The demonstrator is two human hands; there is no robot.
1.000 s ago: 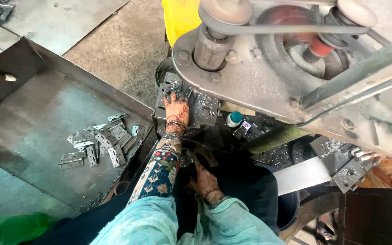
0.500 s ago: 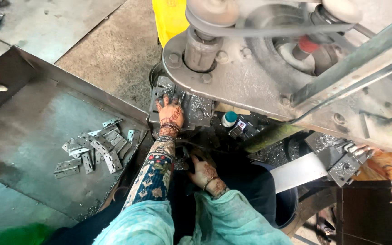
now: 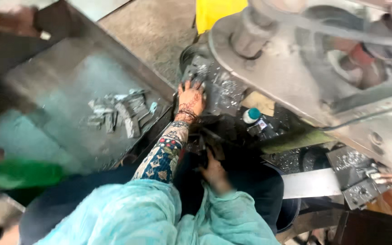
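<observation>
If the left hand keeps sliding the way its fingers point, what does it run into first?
The left hand lies flat on a dark block strewn with metal chips, fingers pointing up-frame. Straight on, it would probably meet the grey machine body overhanging that block; blur leaves the depth unclear.

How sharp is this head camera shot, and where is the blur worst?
Head view: soft all over with motion smear; worst on the machine at top right and the left edge; the left hand and metal pieces stay readable; the right hand sits in shadow.

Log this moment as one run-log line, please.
left hand flat on scrap-strewn press bed | right hand low at dark parts, grip unclear | metal pieces on tray
</observation>
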